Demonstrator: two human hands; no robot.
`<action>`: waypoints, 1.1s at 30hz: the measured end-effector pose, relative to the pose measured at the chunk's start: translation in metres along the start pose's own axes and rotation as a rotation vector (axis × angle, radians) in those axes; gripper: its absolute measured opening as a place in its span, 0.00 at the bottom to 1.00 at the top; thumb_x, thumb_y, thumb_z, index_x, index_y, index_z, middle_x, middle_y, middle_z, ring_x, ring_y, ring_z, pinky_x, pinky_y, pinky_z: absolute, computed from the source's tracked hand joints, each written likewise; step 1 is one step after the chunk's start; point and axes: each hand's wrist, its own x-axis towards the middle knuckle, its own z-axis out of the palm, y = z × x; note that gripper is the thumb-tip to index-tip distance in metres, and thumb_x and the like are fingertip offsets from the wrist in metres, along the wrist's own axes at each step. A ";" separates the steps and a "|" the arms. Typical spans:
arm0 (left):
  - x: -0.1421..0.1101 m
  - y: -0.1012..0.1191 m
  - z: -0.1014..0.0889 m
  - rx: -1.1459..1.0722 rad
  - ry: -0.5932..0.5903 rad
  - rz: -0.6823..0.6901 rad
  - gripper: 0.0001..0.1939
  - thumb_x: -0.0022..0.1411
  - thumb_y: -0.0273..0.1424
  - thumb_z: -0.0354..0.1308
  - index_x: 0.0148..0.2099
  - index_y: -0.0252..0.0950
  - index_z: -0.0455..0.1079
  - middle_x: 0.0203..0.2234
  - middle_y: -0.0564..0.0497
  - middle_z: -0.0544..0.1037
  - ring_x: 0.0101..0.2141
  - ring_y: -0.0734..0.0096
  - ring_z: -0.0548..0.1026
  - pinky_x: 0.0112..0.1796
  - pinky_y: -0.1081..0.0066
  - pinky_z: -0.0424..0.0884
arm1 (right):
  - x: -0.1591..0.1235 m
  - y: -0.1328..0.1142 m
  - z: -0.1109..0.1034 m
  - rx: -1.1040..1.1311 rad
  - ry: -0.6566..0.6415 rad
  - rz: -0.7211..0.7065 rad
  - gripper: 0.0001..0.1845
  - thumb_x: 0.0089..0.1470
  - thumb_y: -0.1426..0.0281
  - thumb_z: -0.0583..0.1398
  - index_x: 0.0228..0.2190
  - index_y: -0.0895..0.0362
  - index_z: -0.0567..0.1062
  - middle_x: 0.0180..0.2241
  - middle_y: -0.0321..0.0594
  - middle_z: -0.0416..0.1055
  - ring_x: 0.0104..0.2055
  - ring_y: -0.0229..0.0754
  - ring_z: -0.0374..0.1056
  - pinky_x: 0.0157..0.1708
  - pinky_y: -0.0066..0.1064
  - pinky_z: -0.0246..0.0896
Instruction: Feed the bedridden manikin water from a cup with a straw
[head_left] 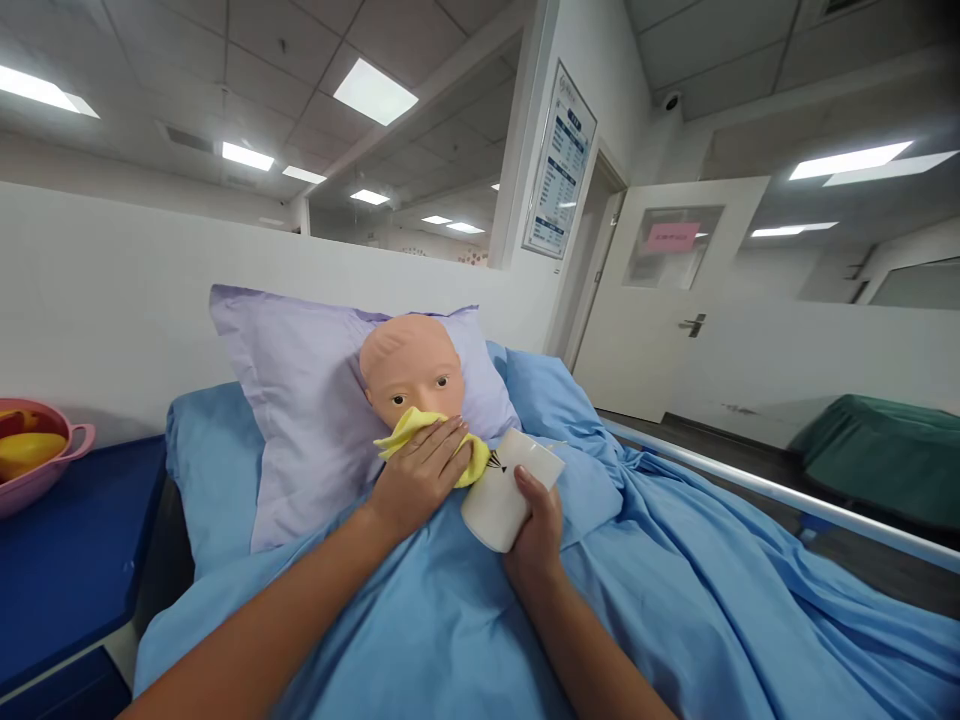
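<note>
Spreading in folds below and to the right of the mannequin head [411, 350], blue bedding [690, 570] fills most of the foreground. A pale door [637, 345] with a pink sheet on its window stands ajar beyond the head, well off to its right in the view. Farther right of the head, and lower, is a bulky thing under a green cover [885, 460]. To the head's left, well apart from it, is a dark blue tabletop [67, 560]. Directly behind the head, and supporting it, is a lilac pillow [300, 400]. On the tabletop, far left of the head, rests a pink basin [30, 492] with something yellow in it. The left hand [420, 470] lies across the lower part of the head, over a bunched yellow cloth [401, 437] that covers the mouth. Below and right of the head, the right hand [538, 525] grasps a tilted white mug [491, 505], which is just beside the cloth. The left fingers are pressed together, laid flat on the cloth; whether they also pinch it cannot be told. The right thumb presses the mug's near side, its other fingers mostly hidden.
</note>
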 end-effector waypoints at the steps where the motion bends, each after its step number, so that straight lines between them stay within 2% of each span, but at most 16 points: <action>1: -0.005 0.003 -0.001 -0.005 -0.002 -0.014 0.14 0.70 0.20 0.51 0.55 0.28 0.71 0.55 0.41 0.78 0.60 0.58 0.73 0.59 0.60 0.73 | 0.000 0.000 0.000 -0.005 -0.004 0.008 0.20 0.43 0.60 0.70 0.38 0.55 0.78 0.30 0.37 0.77 0.28 0.44 0.72 0.31 0.37 0.73; 5: -0.031 0.009 -0.013 -0.089 -0.023 -0.054 0.13 0.70 0.20 0.51 0.54 0.28 0.71 0.54 0.40 0.79 0.60 0.57 0.72 0.58 0.59 0.75 | 0.000 -0.001 -0.001 -0.029 -0.006 0.050 0.23 0.41 0.59 0.71 0.39 0.56 0.77 0.30 0.39 0.78 0.30 0.46 0.74 0.33 0.39 0.73; 8: -0.036 0.006 -0.023 -0.156 0.011 -0.066 0.13 0.70 0.20 0.51 0.54 0.29 0.70 0.51 0.38 0.80 0.60 0.59 0.73 0.58 0.56 0.75 | 0.001 0.000 -0.003 -0.032 -0.033 0.077 0.24 0.41 0.58 0.71 0.39 0.56 0.76 0.31 0.40 0.78 0.31 0.48 0.75 0.35 0.40 0.73; 11: -0.018 0.002 -0.027 -0.168 0.082 -0.051 0.14 0.69 0.18 0.50 0.55 0.29 0.69 0.53 0.36 0.79 0.63 0.56 0.69 0.59 0.53 0.73 | 0.002 0.003 -0.004 -0.036 -0.053 0.058 0.24 0.43 0.58 0.70 0.41 0.56 0.76 0.32 0.40 0.78 0.31 0.47 0.74 0.34 0.39 0.72; 13: 0.001 -0.001 -0.022 -0.137 0.117 -0.033 0.15 0.69 0.18 0.51 0.55 0.29 0.69 0.55 0.36 0.78 0.64 0.54 0.66 0.60 0.52 0.72 | 0.002 0.004 -0.005 -0.029 -0.072 0.031 0.26 0.44 0.59 0.70 0.44 0.56 0.75 0.35 0.40 0.78 0.32 0.46 0.74 0.34 0.37 0.72; 15: 0.017 -0.003 -0.012 -0.080 0.113 -0.007 0.14 0.69 0.19 0.51 0.54 0.28 0.69 0.55 0.37 0.78 0.64 0.53 0.67 0.60 0.54 0.72 | 0.001 0.004 -0.005 -0.028 -0.069 0.011 0.27 0.45 0.59 0.69 0.46 0.56 0.75 0.36 0.39 0.78 0.33 0.46 0.73 0.34 0.37 0.71; 17: 0.022 -0.003 -0.001 -0.014 0.070 0.026 0.13 0.70 0.20 0.51 0.54 0.27 0.70 0.54 0.39 0.78 0.61 0.55 0.71 0.60 0.57 0.72 | 0.001 0.004 -0.004 -0.040 -0.025 0.014 0.26 0.44 0.59 0.69 0.45 0.55 0.75 0.34 0.38 0.77 0.30 0.45 0.72 0.33 0.37 0.72; 21: 0.001 0.003 0.008 0.012 0.015 0.034 0.13 0.71 0.22 0.51 0.55 0.27 0.70 0.52 0.42 0.80 0.57 0.59 0.75 0.58 0.61 0.73 | 0.000 0.003 -0.003 -0.048 0.016 0.049 0.25 0.42 0.58 0.71 0.41 0.55 0.75 0.31 0.36 0.76 0.28 0.43 0.70 0.33 0.38 0.72; 24: -0.023 0.010 0.001 -0.059 0.028 -0.005 0.12 0.72 0.23 0.50 0.53 0.27 0.71 0.49 0.42 0.82 0.55 0.60 0.77 0.56 0.62 0.75 | 0.001 0.003 -0.003 -0.055 -0.004 0.049 0.26 0.41 0.58 0.71 0.41 0.56 0.75 0.31 0.37 0.76 0.29 0.44 0.71 0.34 0.38 0.72; 27: -0.034 0.010 -0.012 -0.113 -0.007 -0.024 0.12 0.73 0.24 0.48 0.50 0.29 0.72 0.47 0.42 0.82 0.52 0.62 0.79 0.54 0.63 0.77 | 0.002 0.004 -0.003 -0.054 -0.021 0.051 0.25 0.42 0.59 0.71 0.41 0.56 0.76 0.32 0.38 0.77 0.30 0.45 0.72 0.34 0.37 0.71; 30: -0.022 0.000 -0.025 -0.134 -0.007 0.063 0.10 0.72 0.23 0.50 0.50 0.30 0.72 0.46 0.42 0.82 0.53 0.62 0.79 0.56 0.62 0.76 | 0.003 0.006 -0.005 -0.051 -0.043 0.063 0.25 0.43 0.59 0.71 0.42 0.56 0.76 0.32 0.38 0.77 0.30 0.44 0.72 0.32 0.36 0.70; 33: 0.003 -0.013 -0.028 -0.123 0.037 0.136 0.10 0.70 0.23 0.53 0.52 0.30 0.70 0.49 0.40 0.81 0.57 0.58 0.75 0.59 0.57 0.73 | 0.002 0.007 -0.005 -0.065 -0.048 0.054 0.28 0.42 0.59 0.71 0.45 0.56 0.76 0.34 0.39 0.77 0.31 0.45 0.72 0.32 0.35 0.70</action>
